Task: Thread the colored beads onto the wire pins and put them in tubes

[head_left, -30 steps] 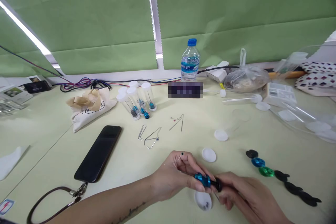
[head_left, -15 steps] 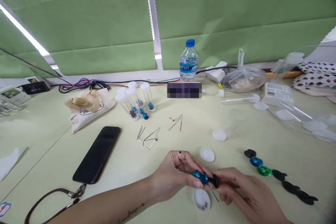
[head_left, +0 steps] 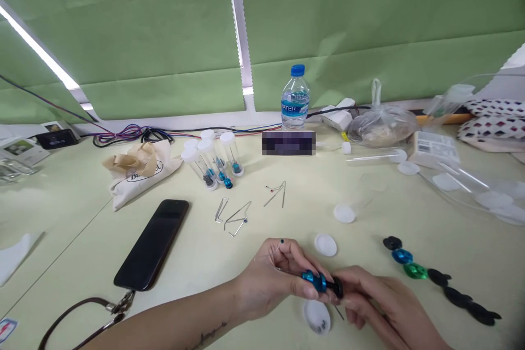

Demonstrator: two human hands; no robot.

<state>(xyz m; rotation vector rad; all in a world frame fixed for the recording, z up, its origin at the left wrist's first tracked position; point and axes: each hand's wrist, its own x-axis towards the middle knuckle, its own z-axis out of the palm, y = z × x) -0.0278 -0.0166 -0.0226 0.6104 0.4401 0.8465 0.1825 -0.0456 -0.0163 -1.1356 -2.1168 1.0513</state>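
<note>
A small blue metal piece with a black end point(head_left: 315, 280) is pinched between the thumb and fingers of my left hand point(head_left: 273, 276). A thin metal rod runs from it into the left palm. My right hand point(head_left: 381, 301) has its fingertips closed on the black round end point(head_left: 337, 287), and a thin metal pin point(head_left: 339, 313) sticks out below. Under the hands lies a white cap point(head_left: 317, 317) with small dark bits in it. Another white cap point(head_left: 326, 245) lies just beyond them. Bent metal keys point(head_left: 235, 219) rest on the table further left.
Black, blue and green discs point(head_left: 415, 270) lie in a row at right. A phone point(head_left: 152, 245), a cloth bag point(head_left: 141, 175) and capped tubes point(head_left: 209, 156) are at left. A water bottle point(head_left: 295, 99) stands at the back. Clear tubes point(head_left: 375, 157) lie at back right.
The whole view has shifted very slightly, so things appear a little lower. Both hands keep the same hold on the blue and black piece.
</note>
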